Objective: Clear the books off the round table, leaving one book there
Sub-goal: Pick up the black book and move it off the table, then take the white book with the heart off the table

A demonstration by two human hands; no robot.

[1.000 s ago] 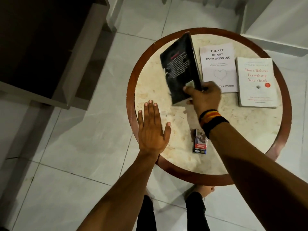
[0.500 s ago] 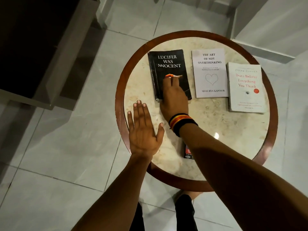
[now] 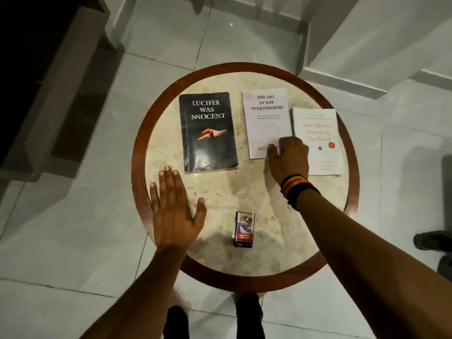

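Now right hand (image 3: 289, 159) grasps "THE ART OF NOT OVERTHINKING" bk (image 3: 265, 113); left hand (image 3: 175, 214) spread flat.

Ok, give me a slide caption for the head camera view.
Right hand reaches the middle white book among three on the round table; left hand lies flat.
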